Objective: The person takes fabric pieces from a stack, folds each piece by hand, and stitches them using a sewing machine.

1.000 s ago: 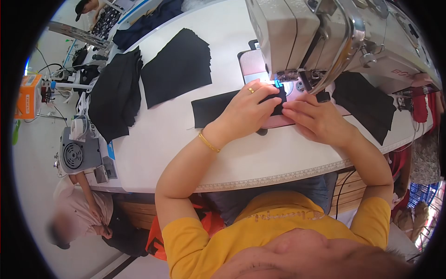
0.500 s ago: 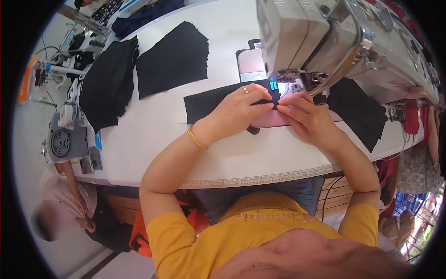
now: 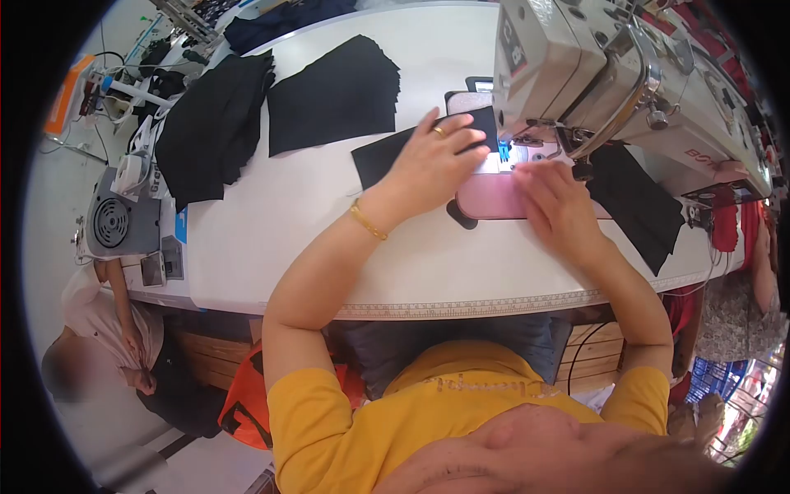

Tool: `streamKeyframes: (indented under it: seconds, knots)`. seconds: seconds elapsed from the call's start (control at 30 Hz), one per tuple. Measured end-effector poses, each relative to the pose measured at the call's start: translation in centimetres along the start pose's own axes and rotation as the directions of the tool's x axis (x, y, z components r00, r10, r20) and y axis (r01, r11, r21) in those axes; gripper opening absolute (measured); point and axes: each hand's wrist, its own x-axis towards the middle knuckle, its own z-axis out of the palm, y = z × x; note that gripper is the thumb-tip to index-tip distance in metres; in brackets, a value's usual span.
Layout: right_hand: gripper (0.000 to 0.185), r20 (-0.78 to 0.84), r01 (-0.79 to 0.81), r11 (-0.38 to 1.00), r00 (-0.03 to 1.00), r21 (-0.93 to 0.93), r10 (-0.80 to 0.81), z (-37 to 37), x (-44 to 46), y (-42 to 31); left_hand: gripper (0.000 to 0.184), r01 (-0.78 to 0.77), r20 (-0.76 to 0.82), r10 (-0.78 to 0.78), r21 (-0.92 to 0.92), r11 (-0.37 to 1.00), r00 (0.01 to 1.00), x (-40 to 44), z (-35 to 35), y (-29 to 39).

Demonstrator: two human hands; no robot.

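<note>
Well, at the far left a co-worker [image 3: 115, 333] in a pale top has both hands close together near the waist, below a grey machine housing [image 3: 115, 216] with a round vent. Next, on the white sewing table [image 3: 247, 239], lies a fanned stack of black cut fabric [image 3: 214, 123], and just beside it a flatter black fabric pile [image 3: 333, 99] with jagged right edges. Farther right, the black fabric panel [image 3: 374, 163] lies slantwise beneath the left hand [image 3: 424, 169], its upper right corner reaching up to the sewing machine head [image 3: 543, 66]. That hand is palm down, fingers spread fairly wide, pressing on the cloth rather than pinching it. Right of the panel, the blue presser-foot piece [image 3: 504, 151] sits in the lamp's glow. The right hand [image 3: 561, 202] is over the pink bed plate [image 3: 490, 198], fingers bunched narrowly near the foot; whether they pinch anything, I cannot tell. Beyond it, more black cut pieces [image 3: 638, 206] lie fanned beside the machine.
</note>
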Motion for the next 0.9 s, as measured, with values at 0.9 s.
streamKeyframes:
  seconds: [0.9]
  knots:
    - [0.056,-0.094,-0.062,0.830,0.996,-0.554,0.012,-12.6,-7.5,4.0,0.019,0.336,0.297,-0.250,-0.290,0.896,0.922,-1.1,-4.4,3.6]
